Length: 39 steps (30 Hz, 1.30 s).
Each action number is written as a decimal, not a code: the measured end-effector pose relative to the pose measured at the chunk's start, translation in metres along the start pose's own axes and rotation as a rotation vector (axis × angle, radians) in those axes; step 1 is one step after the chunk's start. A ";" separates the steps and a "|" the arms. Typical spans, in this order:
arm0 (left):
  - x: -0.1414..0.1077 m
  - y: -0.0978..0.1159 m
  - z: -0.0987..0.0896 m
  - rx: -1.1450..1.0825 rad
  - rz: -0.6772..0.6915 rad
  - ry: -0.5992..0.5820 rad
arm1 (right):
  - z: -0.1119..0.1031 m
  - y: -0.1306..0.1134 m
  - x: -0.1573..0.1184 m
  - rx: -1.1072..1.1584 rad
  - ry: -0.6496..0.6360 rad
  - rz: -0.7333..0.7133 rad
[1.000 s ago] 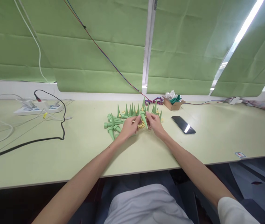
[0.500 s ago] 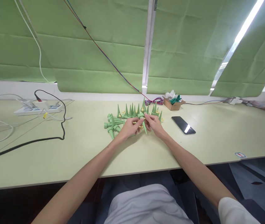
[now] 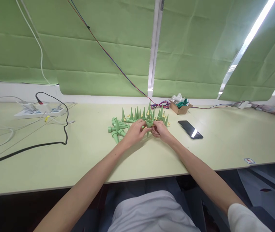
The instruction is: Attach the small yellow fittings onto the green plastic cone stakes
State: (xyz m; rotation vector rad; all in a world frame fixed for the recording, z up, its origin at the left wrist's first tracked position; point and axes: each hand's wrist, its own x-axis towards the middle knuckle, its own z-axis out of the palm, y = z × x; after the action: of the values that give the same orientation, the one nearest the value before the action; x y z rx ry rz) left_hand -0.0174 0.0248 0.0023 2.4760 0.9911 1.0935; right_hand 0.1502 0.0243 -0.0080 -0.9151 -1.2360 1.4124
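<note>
Between my hands is a green plant watering spike [image 3: 149, 123], its round, hollow end tilted up toward me and its point downward. My left hand [image 3: 136, 131] is closed on its left side, thumb and fingers at the body. My right hand [image 3: 161, 130] pinches it from the right, near a small yellowish piece mostly hidden by the fingers. Behind the hands stand several green spikes [image 3: 137, 112] with yellow valve pieces. More green spikes [image 3: 118, 129] lie in a pile left of my left hand, one of them upright.
A black phone [image 3: 190, 129] lies to the right. Farther back is a small cardboard box [image 3: 179, 109] with clear plastic and green material, beside coiled wires [image 3: 161, 104]. On the left, a white power strip [image 3: 40, 112] has cables trailing across the table [image 3: 84, 161].
The spike in my hands has turned: its tip slanted toward me before, and now its hollow end faces up at me. My fingers have shifted around it. The other spikes stay put.
</note>
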 end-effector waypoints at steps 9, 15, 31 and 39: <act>-0.004 0.000 0.005 0.177 0.084 -0.006 | 0.002 -0.003 -0.003 0.012 0.022 0.046; -0.002 0.001 0.007 0.055 -0.062 0.088 | 0.006 -0.001 0.001 0.012 0.063 -0.030; 0.005 0.011 0.001 -0.915 -0.565 -0.096 | 0.005 0.001 0.000 -0.111 0.038 -0.214; 0.002 0.004 0.000 -0.841 -0.442 -0.077 | 0.002 0.001 0.000 -0.182 0.003 -0.236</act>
State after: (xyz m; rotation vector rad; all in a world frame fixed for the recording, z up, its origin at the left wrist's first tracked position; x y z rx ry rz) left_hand -0.0144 0.0236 0.0056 1.5280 0.7737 0.9773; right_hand 0.1482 0.0238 -0.0086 -0.8608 -1.4379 1.1255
